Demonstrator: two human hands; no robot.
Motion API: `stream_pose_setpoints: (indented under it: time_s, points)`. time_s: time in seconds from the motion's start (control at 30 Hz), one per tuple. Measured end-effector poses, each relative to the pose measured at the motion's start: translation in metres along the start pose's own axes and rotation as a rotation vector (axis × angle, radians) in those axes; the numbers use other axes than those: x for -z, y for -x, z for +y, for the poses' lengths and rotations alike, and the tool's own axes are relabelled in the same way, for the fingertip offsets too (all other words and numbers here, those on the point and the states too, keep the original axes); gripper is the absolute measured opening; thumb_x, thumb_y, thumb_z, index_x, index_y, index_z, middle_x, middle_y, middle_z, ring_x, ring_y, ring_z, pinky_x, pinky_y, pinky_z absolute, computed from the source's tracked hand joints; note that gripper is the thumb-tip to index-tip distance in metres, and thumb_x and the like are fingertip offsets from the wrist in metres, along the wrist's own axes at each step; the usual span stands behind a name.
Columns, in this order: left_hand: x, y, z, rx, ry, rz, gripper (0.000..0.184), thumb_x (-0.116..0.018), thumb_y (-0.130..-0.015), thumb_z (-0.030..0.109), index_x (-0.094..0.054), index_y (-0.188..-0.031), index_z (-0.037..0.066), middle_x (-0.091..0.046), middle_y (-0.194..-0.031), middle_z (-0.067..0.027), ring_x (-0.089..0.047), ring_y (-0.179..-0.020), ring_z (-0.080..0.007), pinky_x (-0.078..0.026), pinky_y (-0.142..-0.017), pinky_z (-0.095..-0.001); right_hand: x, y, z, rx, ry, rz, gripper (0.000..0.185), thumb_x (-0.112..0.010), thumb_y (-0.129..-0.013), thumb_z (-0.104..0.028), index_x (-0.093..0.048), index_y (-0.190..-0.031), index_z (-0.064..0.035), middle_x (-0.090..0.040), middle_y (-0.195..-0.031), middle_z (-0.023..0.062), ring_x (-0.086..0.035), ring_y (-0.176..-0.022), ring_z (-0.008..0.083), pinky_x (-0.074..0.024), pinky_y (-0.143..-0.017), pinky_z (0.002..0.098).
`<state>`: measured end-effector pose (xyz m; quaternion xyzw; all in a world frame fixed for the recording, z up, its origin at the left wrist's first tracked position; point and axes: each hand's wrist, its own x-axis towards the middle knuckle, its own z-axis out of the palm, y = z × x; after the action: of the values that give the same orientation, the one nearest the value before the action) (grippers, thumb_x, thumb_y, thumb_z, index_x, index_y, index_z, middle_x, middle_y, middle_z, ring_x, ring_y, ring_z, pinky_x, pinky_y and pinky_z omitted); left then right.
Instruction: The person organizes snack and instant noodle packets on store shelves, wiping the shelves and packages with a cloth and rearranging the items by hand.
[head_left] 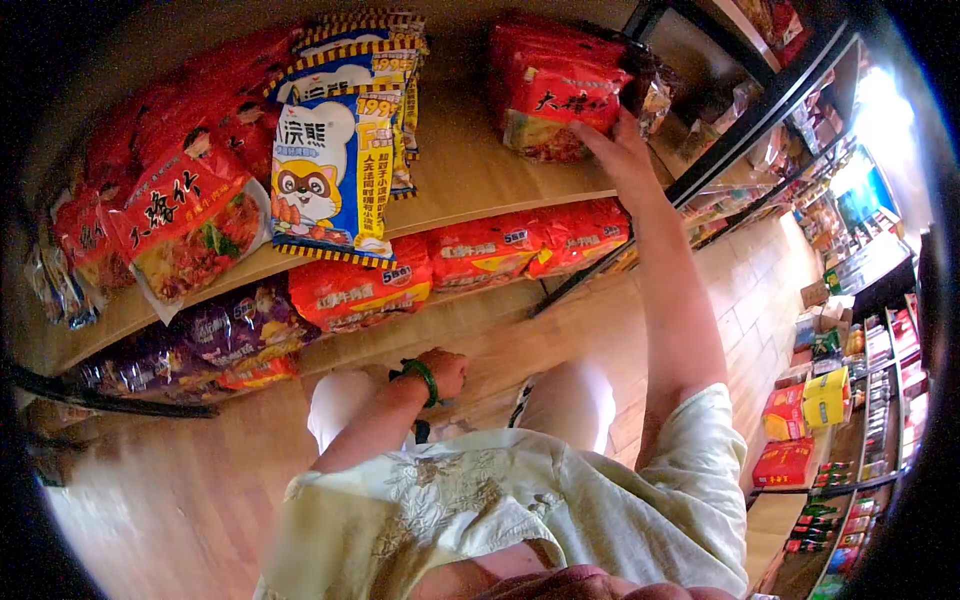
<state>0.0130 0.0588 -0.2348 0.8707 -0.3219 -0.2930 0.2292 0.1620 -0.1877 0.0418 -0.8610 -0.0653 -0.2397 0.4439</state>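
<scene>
Red packet [560, 95]: lower corner hidden behind right hand [604, 138]. Distant bottles [818, 522]: labels too small to read.

floor [180, 480]: brown, seamed | shelving [460, 185]: pale wooden boards, dark frames | glare [880, 110]: upper right (source unclear)

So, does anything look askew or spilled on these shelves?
Slightly: the front red plastic food packet at left tilts, out of line with the blue-and-yellow raccoon packet beside it. No spill shows.
</scene>
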Motion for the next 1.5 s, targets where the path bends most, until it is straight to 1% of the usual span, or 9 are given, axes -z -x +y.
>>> stream_pose_setpoints:
  time_s: [0.27,0.33,0.37,0.43,0.5,0.7,0.9,1.2,1.5]
  points:
    - [-0.01,-0.01,-0.011,-0.001,-0.023,-0.007,0.024,-0.049,-0.077,0.023,-0.062,-0.091,0.009,-0.064,-0.093,-0.0173,-0.06,-0.088,-0.0359,-0.048,-0.078,-0.0447,-0.021,0.002,-0.018,0.013,0.184,0.153,0.063,-0.068,-0.078,-0.024,-0.037,-0.127,0.0021,-0.049,-0.124,0.0165,-0.045,-0.116,0.0251,-0.0327,-0.099,0.0337]
    - [-0.008,-0.006,-0.007,0.002,-0.008,0.007,0.023,-0.05,-0.075,0.021,-0.061,-0.092,0.009,-0.064,-0.091,-0.0166,-0.06,-0.087,-0.0353,-0.048,-0.077,-0.045,-0.025,0.027,-0.053,0.544,0.735,0.567,0.064,-0.066,-0.076,-0.025,-0.037,-0.123,0.0063,-0.05,-0.118,0.0247,-0.049,-0.109,0.0362,-0.0389,-0.095,0.0394]
    - [-0.006,-0.003,-0.005,0.002,-0.002,0.012,0.023,-0.05,-0.073,0.019,-0.06,-0.092,0.009,-0.064,-0.089,-0.016,-0.06,-0.086,-0.0346,-0.047,-0.076,-0.0453,-0.028,0.032,-0.067,0.755,0.741,0.568,0.054,-0.061,-0.078,-0.019,-0.04,-0.122,0.0056,-0.05,-0.116,0.0251,-0.049,-0.107,0.0381,-0.0392,-0.094,0.0415]
    - [-0.003,0.0,-0.002,-0.017,0.005,-0.01,0.024,-0.05,-0.073,0.019,-0.06,-0.092,0.009,-0.064,-0.089,-0.0162,-0.06,-0.086,-0.0346,-0.047,-0.076,-0.0455,-0.045,0.038,-0.089,0.818,0.548,0.173,0.046,-0.056,-0.082,-0.018,-0.043,-0.122,0.0034,-0.049,-0.119,0.0242,-0.048,-0.11,0.038,-0.038,-0.096,0.0425]
    - [-0.001,0.0,0.0,-0.044,0.006,-0.032,0.024,-0.05,-0.073,0.019,-0.06,-0.093,0.01,-0.064,-0.089,-0.0164,-0.061,-0.086,-0.0346,-0.047,-0.076,-0.0457,-0.077,0.037,-0.106,0.77,0.337,-0.1,0.042,-0.05,-0.085,-0.019,-0.045,-0.122,0.0015,-0.049,-0.12,0.0241,-0.047,-0.111,0.0396,-0.0374,-0.096,0.044]
    - [0.0,-0.001,-0.001,0.037,-0.001,-0.057,0.024,-0.051,-0.076,0.022,-0.061,-0.093,0.008,-0.063,-0.098,-0.0171,-0.059,-0.094,-0.0345,-0.047,-0.08,-0.0447,-0.138,-0.011,-0.118,-0.087,0.056,-0.469,0.05,-0.044,-0.091,-0.031,-0.041,-0.131,-0.0017,-0.038,-0.135,0.0232,-0.038,-0.124,0.0351,-0.0307,-0.103,0.0382]
    - [-0.001,0.004,-0.006,0.057,-0.038,-0.034,0.025,-0.05,-0.075,0.021,-0.061,-0.093,0.008,-0.063,-0.098,-0.0178,-0.059,-0.093,-0.0356,-0.047,-0.08,-0.0449,-0.145,-0.063,-0.026,-0.11,-0.002,-0.34,0.057,-0.048,-0.089,-0.037,-0.037,-0.134,-0.0033,-0.034,-0.139,0.0206,-0.033,-0.128,0.032,-0.0267,-0.105,0.0372]
    - [0.006,0.007,0.007,0.042,-0.033,-0.076,0.025,-0.051,-0.074,0.018,-0.061,-0.094,0.008,-0.062,-0.099,-0.0182,-0.059,-0.093,-0.0352,-0.047,-0.081,-0.0435,-0.118,-0.033,-0.067,-0.256,-0.161,-0.258,0.066,-0.05,-0.088,-0.036,-0.025,-0.139,-0.0017,-0.033,-0.14,0.0195,-0.032,-0.129,0.0302,-0.025,-0.105,0.0366]
    - [-0.003,0.003,-0.001,0.017,-0.1,-0.091,0.025,-0.049,-0.077,0.021,-0.059,-0.096,0.008,-0.063,-0.095,-0.0195,-0.06,-0.089,-0.0381,-0.046,-0.081,-0.0474,-0.145,-0.04,-0.08,-0.23,-0.239,-0.279,0.048,-0.042,-0.091,-0.025,-0.037,-0.133,-0.002,-0.039,-0.136,0.0177,-0.038,-0.124,0.0303,-0.0296,-0.101,0.0388]
